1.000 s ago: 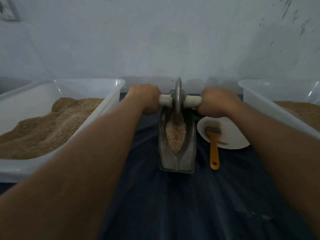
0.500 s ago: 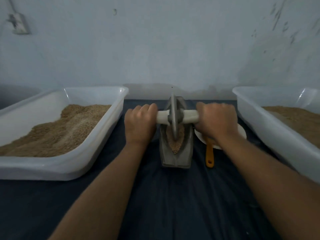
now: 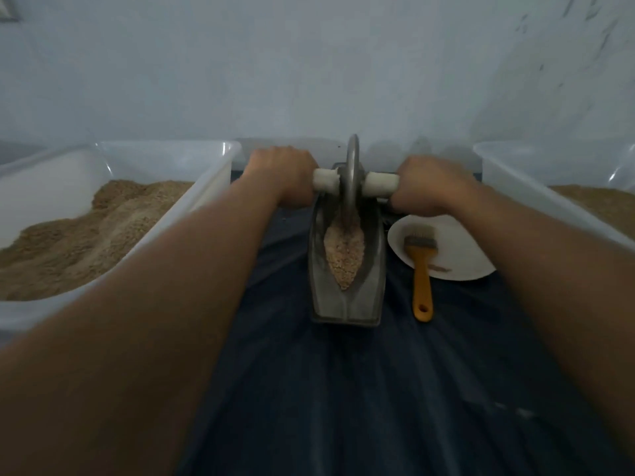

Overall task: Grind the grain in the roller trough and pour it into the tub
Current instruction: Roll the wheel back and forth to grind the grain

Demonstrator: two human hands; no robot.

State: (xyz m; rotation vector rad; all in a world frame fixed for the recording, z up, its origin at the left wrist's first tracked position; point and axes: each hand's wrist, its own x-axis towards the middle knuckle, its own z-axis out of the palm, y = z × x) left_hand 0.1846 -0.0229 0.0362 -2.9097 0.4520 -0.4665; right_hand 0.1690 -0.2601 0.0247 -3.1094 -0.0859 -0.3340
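Grain (image 3: 344,250): pale, coarse, trough-heaped

Between the gripping hands, the roller disc (image 3: 352,173) looks like dull grey metal on a pale matt handle (image 3: 380,184). Below the grip, the trough (image 3: 347,297) is matt metal holding coarse grain (image 3: 344,252); glossy plastic tubs (image 3: 213,187) flank dark cloth (image 3: 343,389).

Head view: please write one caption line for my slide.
Both hands, left hand and right hand, grip the roller wheel handles over grain in the trough.
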